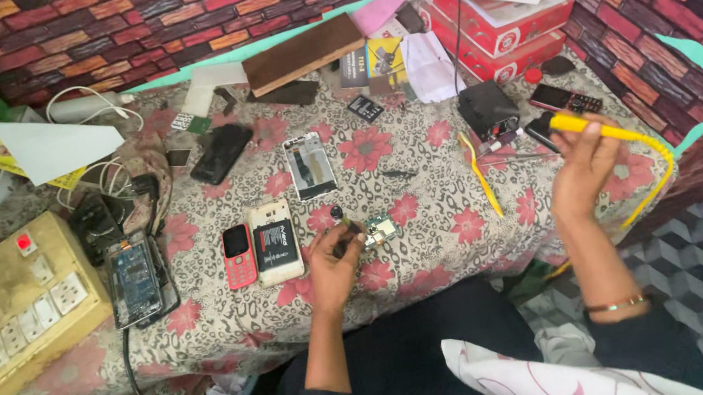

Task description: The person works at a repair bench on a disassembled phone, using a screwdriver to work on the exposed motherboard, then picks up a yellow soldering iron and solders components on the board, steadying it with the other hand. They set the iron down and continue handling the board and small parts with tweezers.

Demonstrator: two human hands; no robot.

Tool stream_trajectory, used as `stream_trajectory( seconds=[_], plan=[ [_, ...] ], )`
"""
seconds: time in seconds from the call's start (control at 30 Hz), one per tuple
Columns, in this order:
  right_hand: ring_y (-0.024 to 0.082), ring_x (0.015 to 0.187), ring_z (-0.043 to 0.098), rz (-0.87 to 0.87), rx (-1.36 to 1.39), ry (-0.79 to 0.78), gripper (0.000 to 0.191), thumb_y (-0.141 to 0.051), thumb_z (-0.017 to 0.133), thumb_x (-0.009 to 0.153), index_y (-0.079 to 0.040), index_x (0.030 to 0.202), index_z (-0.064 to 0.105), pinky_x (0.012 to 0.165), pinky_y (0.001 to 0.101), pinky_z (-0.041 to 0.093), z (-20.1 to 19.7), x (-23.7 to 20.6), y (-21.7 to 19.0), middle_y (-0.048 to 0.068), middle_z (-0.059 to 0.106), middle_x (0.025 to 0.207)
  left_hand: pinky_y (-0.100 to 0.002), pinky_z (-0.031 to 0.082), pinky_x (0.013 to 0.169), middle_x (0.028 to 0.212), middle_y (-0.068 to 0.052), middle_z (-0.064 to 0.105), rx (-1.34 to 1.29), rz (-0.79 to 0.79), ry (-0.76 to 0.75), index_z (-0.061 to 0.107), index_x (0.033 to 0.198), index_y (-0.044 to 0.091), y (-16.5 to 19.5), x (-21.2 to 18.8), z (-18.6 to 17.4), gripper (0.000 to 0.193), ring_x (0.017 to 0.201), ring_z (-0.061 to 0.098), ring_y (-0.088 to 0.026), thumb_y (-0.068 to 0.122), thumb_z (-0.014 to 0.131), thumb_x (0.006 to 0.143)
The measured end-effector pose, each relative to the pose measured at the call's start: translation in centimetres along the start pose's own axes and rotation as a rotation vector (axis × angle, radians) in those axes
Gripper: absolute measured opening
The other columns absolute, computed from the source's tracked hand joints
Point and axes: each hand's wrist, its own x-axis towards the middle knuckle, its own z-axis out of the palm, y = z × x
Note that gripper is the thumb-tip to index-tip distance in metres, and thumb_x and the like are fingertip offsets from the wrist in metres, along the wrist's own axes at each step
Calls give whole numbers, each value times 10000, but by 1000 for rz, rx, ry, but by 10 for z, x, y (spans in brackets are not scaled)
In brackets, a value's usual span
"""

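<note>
My left hand (333, 261) rests on the flowered tablecloth and pinches a thin dark tool against a small green circuit board (382, 229). My right hand (579, 166) is raised at the right and grips the yellow handle of a soldering iron (589, 126), whose yellow cable loops down past the table edge. Just left of my left hand lie a white phone body with its battery showing (275, 241) and a small red phone (237, 255).
A beige switchboard with sockets (16, 305) sits at the left beside an opened phone (134, 281). A phone frame (310, 165), a black phone (221, 153), a black box (488, 108), red cartons (501, 23), papers and a brick-pattern wall surround the work spot.
</note>
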Motion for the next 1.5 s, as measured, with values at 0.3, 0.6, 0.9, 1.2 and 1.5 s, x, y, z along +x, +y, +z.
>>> stream_trajectory(
  seconds=[0.3,0.6,0.9,1.2,1.5],
  plan=[
    [215,825,666,212,-8,-390,276,-301,315,1140,-49,1203,407,740,346,592,78,-98,6,160,650,1026,-340,536,849,926,-84,767,-24,2,66,751,1060,25,-12,1,9,211,904,691,-203,116,752,869],
    [169,771,587,140,-6,-443,279,-304,333,1148,-42,1162,430,731,317,528,111,-126,44,112,612,955,-322,559,854,966,-99,757,-21,-16,84,753,1062,30,-10,2,11,192,914,722,-196,111,731,889],
    [140,774,533,148,7,-345,266,-298,312,1144,-50,1156,407,673,303,487,117,-127,42,90,590,933,-324,560,825,979,-106,731,-129,-73,71,719,1079,19,-1,-2,12,188,895,719,-204,115,708,918],
    [130,687,521,174,-143,-288,282,-304,304,1143,-46,1181,411,597,281,464,119,-127,35,83,604,872,-340,562,802,931,-113,724,-30,8,106,719,1034,13,6,0,11,158,870,717,-223,96,719,900],
    [124,667,536,174,-196,-316,246,-274,338,1133,-46,1198,403,581,275,473,118,-126,30,76,617,860,-340,567,783,934,-110,712,-39,-6,114,719,1040,8,2,0,14,167,847,709,-222,92,718,896]
  ],
)
